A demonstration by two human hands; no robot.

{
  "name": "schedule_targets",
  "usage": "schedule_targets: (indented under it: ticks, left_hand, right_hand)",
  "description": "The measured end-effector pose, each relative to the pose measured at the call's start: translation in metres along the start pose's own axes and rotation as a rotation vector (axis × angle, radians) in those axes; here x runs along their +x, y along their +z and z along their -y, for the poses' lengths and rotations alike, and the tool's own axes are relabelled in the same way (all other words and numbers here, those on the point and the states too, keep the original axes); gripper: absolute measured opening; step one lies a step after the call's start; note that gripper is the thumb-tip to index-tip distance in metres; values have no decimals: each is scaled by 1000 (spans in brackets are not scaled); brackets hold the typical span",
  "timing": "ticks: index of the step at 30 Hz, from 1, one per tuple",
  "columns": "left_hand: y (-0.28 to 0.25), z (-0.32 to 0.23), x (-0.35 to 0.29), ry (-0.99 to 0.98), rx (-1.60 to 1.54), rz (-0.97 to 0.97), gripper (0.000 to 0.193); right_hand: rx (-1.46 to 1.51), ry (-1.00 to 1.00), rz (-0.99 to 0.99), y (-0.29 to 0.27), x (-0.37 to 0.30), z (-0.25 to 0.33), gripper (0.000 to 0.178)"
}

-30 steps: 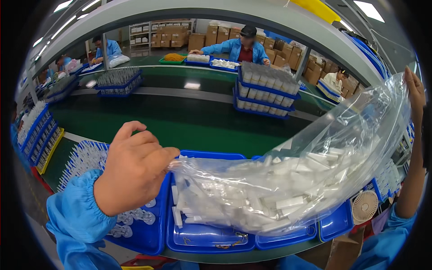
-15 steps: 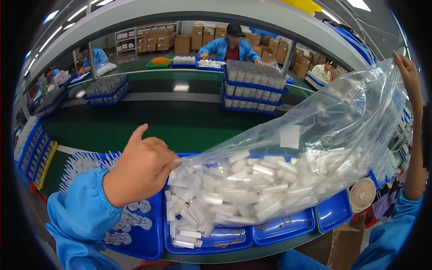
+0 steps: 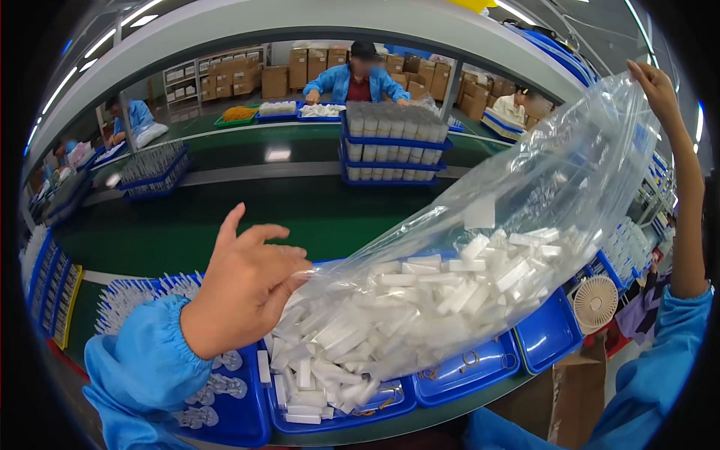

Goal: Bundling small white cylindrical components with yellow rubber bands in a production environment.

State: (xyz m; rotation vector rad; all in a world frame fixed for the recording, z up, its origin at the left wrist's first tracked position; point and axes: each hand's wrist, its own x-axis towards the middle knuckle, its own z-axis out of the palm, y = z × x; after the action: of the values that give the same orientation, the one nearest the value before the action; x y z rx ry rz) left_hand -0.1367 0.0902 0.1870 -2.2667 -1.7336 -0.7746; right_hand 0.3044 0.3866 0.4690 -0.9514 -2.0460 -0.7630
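A large clear plastic bag (image 3: 570,172) full of white oblong plastic pieces (image 3: 457,289) slopes down from right to left. High at the right, my right hand (image 3: 658,94) is closed on the bag's raised end. My left hand (image 3: 251,281) pinches the film at the low end between thumb and fingers, its index finger sticking up. Below that end, loose white pieces lie in a blue tray (image 3: 405,401). The bag's underside hides part of the tray.
Blue trays beside it hold rubber-band-like loops (image 3: 470,358) and clear plastic parts (image 3: 225,386). White spiky parts (image 3: 139,300) stand behind my left arm. Stacked trays of white cylinders (image 3: 394,161) sit on the green belt (image 3: 300,214). A fan (image 3: 595,304) is at right; co-workers sit beyond.
The bag's right part has lifted and tilts more steeply. White pieces have slid left and down, with more now in the tray. My left hand still pinches the film, its fingers more spread.
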Motion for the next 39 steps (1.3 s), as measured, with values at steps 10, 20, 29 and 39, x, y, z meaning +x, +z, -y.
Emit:
schedule_targets:
  ticks: [10,20,29,39]
  left_hand:
    - [11,-9,17,109,-186,33,12]
    - [48,-7,47,-35,-329,255,16]
    - [70,-3,53,-5,-132,625,26]
    - [5,-72,179,278,-840,-42,104]
  right_hand:
    - [-207,69,151,-14,11,-28,46]
    - [-120,119,-29,-18,26,-31,49]
    - [69,122,-156,-20,26,76,23]
    - [400,-458,-21,-24,33,217,22]
